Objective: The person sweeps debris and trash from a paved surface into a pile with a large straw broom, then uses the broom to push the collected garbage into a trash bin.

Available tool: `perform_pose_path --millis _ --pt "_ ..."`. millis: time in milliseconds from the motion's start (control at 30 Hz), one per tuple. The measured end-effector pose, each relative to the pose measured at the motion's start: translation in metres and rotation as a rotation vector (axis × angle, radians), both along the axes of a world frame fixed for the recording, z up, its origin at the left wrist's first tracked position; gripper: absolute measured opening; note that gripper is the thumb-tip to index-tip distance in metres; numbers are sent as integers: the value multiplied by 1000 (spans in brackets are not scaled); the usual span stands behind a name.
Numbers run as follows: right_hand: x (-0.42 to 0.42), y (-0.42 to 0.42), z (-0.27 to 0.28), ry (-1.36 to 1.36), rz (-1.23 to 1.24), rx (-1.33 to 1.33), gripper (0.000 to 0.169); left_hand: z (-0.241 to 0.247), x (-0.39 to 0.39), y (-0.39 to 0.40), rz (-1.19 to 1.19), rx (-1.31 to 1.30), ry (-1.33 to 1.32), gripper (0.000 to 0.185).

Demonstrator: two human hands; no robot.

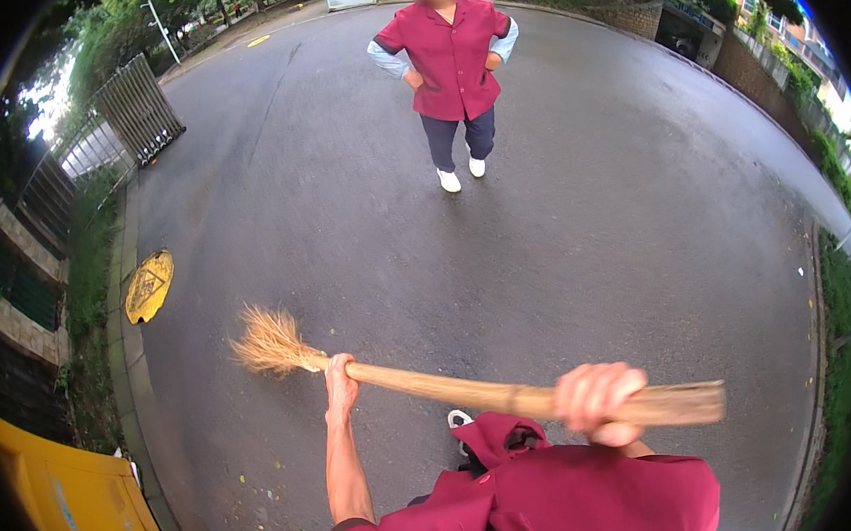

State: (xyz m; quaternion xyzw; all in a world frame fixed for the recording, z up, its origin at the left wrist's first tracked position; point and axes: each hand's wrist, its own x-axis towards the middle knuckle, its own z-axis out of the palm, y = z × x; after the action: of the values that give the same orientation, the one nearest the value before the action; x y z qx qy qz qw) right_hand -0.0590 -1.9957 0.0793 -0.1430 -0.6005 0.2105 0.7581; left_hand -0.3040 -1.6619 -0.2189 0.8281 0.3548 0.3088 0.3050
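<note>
A straw broom's bristle head points left over the dark asphalt road. Its long wooden handle runs nearly level across my front. Close to the bristles, my left hand is wrapped around the lower handle. My right hand, slightly blurred, grips the thick upper part of the handle, and the handle's end sticks out to the right of it. Whether the bristles touch the road, I cannot tell. Below the handle are my maroon jacket and part of one shoe.
A co-worker in a maroon jacket stands ahead, hands at the hips. At left are a yellow manhole cover, a kerb, a folding metal gate and a yellow container. Another kerb borders grass at right. Small leaves lie at lower left.
</note>
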Motion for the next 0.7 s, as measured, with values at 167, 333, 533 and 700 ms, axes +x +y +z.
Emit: perform_pose_path --millis 167,333,533,700 --pt "-19 74 3 9 107 -12 22 -72 -27 11 65 -1 71 26" --pt "-35 79 14 -35 128 55 24 -34 -22 6 82 -84 27 24" --pt "-72 86 34 -51 138 65 25 -31 -50 17 62 -31 -12 23" --pt "-95 80 31 21 94 83 25 -24 -58 11 17 -125 -49 24"
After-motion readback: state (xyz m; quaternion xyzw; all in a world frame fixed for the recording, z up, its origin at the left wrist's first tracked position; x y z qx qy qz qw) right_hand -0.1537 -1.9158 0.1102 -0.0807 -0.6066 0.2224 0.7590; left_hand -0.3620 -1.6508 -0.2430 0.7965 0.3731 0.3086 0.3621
